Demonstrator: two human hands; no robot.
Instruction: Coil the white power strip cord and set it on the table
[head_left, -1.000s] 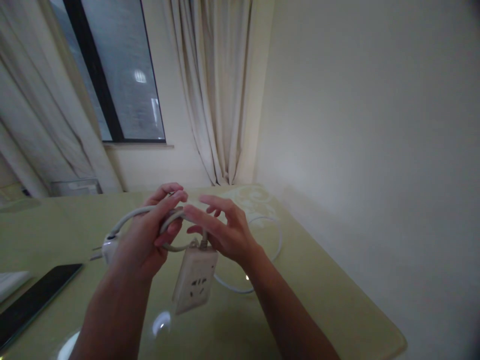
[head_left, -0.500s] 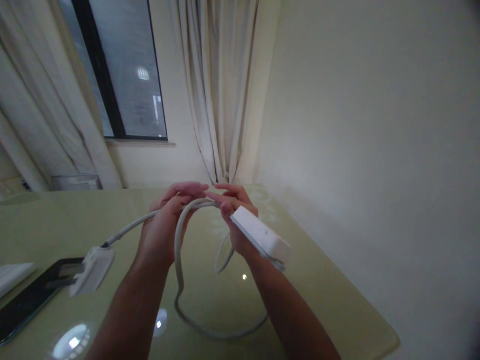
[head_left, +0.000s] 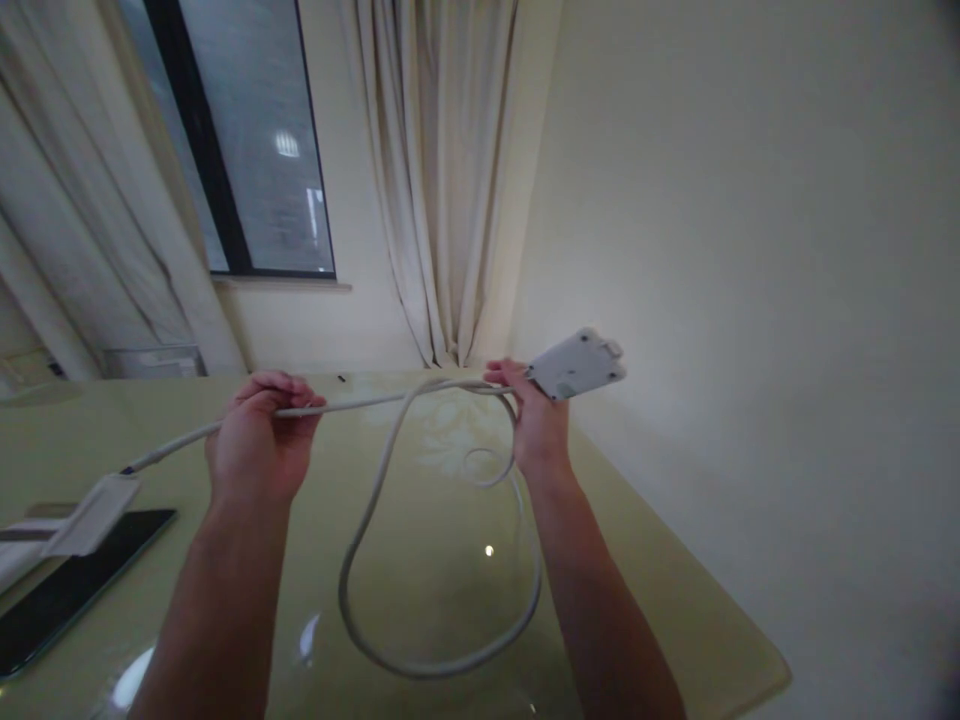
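My left hand (head_left: 256, 440) is closed around a white power cable (head_left: 375, 500) near its plug end. The white plug (head_left: 94, 512) hangs out to the left, over a black phone. My right hand (head_left: 534, 420) grips the same cable just behind the white socket block (head_left: 576, 363), which sticks up to the right with its back showing. Between my hands a stretch of cable runs nearly straight, and a long loop of it sags down onto the table.
The yellow-green glossy table (head_left: 675, 600) runs under both arms; its right edge lies close to a bare wall. A black phone (head_left: 67, 585) lies at the left, with a white object (head_left: 15, 560) beside it. A window and curtains stand behind the table.
My hands have moved apart, pulling the cable out between them. The socket block has swung up to the right, and the plug has dropped lower at the left.
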